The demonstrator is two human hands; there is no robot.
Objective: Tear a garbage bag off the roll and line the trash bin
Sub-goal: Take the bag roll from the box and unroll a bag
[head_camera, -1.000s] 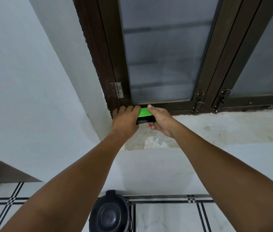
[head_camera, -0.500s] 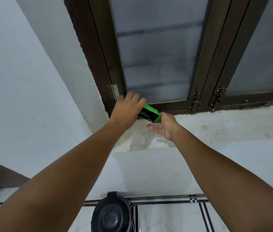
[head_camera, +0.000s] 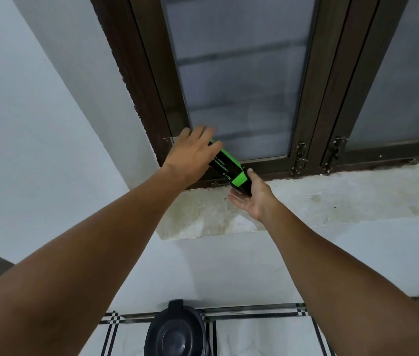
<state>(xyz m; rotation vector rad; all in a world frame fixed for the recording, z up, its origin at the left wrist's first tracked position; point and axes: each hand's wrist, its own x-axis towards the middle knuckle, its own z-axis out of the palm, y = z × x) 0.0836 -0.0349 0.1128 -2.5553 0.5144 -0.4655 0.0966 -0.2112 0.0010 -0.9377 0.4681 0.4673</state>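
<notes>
A green and black garbage bag roll box (head_camera: pixel 229 168) is tilted above the window sill (head_camera: pixel 306 199), its upper end under my left hand (head_camera: pixel 193 152) and its lower end resting against my right hand (head_camera: pixel 253 195). My left hand lies over the box's top end with fingers spread, palm down. My right hand is palm up, thumb against the box's lower end. A black lidded trash bin (head_camera: pixel 176 332) stands on the floor directly below, its lid closed.
A dark brown framed window (head_camera: pixel 234 86) with frosted glass rises behind the box. White walls lie to the left and below the sill. The floor has white tiles with black stripes (head_camera: pixel 254 313).
The box has tilted from lying flat on the sill to slanting up to the left. My left hand rose with its upper end, and my right hand opened under the lower end.
</notes>
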